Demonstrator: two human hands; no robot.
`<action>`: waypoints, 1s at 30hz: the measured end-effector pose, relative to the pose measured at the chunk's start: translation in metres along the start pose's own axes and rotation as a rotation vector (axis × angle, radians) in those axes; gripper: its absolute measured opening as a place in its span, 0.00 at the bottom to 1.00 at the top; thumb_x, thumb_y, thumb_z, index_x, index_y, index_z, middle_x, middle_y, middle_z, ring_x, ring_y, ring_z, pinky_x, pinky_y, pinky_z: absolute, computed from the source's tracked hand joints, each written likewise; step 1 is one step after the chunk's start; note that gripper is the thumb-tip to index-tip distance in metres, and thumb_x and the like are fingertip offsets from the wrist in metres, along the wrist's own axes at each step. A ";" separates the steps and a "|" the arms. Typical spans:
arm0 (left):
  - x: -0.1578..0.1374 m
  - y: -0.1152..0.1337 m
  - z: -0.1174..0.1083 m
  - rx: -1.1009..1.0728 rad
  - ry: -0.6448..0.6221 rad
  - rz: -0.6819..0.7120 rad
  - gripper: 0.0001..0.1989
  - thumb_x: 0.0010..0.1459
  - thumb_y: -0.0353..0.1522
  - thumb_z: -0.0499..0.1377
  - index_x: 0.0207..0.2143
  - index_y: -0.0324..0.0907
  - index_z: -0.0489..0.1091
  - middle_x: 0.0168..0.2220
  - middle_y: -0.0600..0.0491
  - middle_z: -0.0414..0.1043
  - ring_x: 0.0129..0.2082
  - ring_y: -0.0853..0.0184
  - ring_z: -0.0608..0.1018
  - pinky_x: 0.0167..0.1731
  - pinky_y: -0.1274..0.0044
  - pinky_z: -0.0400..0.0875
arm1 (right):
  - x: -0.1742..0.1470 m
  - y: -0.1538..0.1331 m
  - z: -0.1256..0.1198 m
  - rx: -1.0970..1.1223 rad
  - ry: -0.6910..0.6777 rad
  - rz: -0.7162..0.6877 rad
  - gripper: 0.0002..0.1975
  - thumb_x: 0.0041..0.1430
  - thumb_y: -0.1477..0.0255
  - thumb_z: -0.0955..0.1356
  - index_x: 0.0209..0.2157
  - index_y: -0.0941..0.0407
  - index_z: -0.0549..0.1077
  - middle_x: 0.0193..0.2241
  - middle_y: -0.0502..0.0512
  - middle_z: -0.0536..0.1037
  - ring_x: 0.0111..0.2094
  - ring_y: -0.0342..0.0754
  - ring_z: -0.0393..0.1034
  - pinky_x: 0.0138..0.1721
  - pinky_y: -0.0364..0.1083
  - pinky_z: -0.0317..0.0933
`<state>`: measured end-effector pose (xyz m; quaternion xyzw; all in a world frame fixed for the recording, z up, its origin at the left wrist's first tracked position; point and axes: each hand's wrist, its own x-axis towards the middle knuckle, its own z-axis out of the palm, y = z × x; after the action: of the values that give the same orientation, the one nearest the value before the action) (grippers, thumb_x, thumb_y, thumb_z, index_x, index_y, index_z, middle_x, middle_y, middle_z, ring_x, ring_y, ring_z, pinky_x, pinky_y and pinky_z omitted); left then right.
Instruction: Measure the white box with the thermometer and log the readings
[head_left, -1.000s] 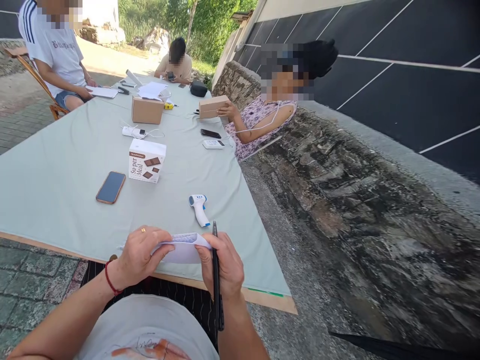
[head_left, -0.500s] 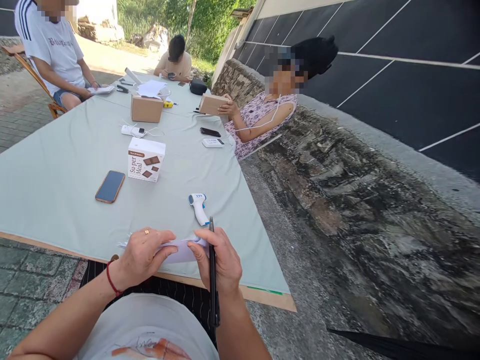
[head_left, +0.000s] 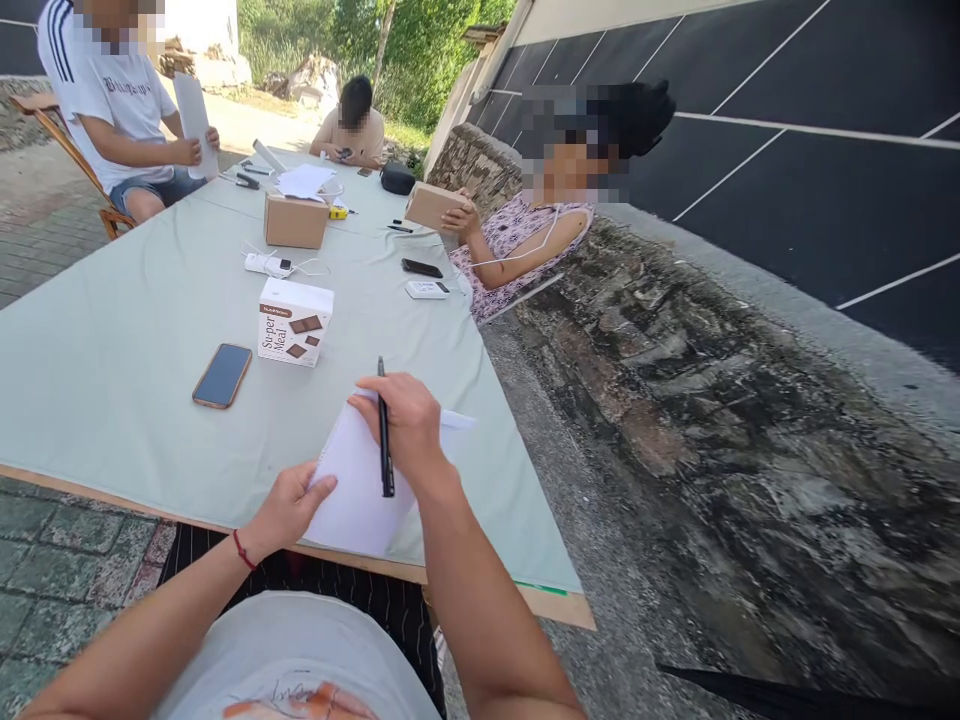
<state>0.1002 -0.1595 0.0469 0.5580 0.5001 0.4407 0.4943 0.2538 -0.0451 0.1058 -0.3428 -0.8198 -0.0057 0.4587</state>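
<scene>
A white paper pad (head_left: pixel 349 495) lies tilted at the near edge of the table. My left hand (head_left: pixel 289 508) grips its left edge, thumb on top of the paper. Over its upper part is my right hand (head_left: pixel 405 415), closed around a black pen (head_left: pixel 385 440). The thumb and fingertips of that hand are also at the pad's upper edge; whether they pinch a page is unclear. A white paper corner (head_left: pixel 456 420) sticks out to the right behind this hand. The thermometer gun seen earlier is hidden.
Ahead on the table (head_left: pixel 135 360) are a phone (head_left: pixel 222 375), a white snack box (head_left: pixel 295 322), a cardboard box (head_left: pixel 295 220) and a dark phone (head_left: pixel 421 267). Three people sit around it; the one at right holds a box (head_left: pixel 433 205). A stone wall (head_left: pixel 675 420) runs along the right.
The paper has been lowered and spread flatter on the table. My right hand has moved forward and left with the pen. The person at far left has raised a paper.
</scene>
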 end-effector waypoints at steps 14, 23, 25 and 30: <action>-0.001 -0.060 -0.024 0.227 0.051 -0.166 0.37 0.64 0.33 0.49 0.69 0.28 0.34 0.23 0.54 0.73 0.23 0.64 0.76 0.26 0.73 0.70 | -0.073 0.062 0.067 0.335 0.002 0.580 0.19 0.63 0.58 0.61 0.44 0.56 0.75 0.41 0.58 0.80 0.44 0.51 0.74 0.47 0.53 0.68; 0.016 -0.022 -0.036 1.224 0.036 -0.247 0.25 0.64 0.34 0.55 0.61 0.37 0.58 0.42 0.39 0.77 0.44 0.51 0.80 0.39 0.67 0.73 | -0.142 0.059 0.079 0.178 -0.172 0.402 0.17 0.64 0.64 0.61 0.45 0.56 0.75 0.47 0.62 0.79 0.50 0.56 0.73 0.51 0.60 0.67; 0.024 -0.023 -0.037 1.233 0.073 -0.094 0.28 0.61 0.36 0.60 0.61 0.35 0.59 0.51 0.34 0.72 0.53 0.48 0.76 0.47 0.63 0.72 | -0.148 0.056 0.082 0.123 -0.193 0.330 0.16 0.66 0.67 0.60 0.46 0.56 0.75 0.50 0.63 0.78 0.53 0.56 0.71 0.53 0.61 0.65; 0.037 -0.044 -0.028 1.190 -0.187 0.218 0.49 0.52 0.55 0.62 0.66 0.32 0.54 0.69 0.29 0.47 0.70 0.42 0.51 0.65 0.53 0.50 | -0.149 0.056 0.081 0.053 -0.218 0.267 0.15 0.68 0.69 0.59 0.47 0.57 0.75 0.51 0.64 0.78 0.54 0.55 0.69 0.54 0.59 0.64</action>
<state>0.0713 -0.1187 0.0065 0.8226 0.5551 0.0830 0.0915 0.2755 -0.0587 -0.0707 -0.4349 -0.8117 0.1141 0.3727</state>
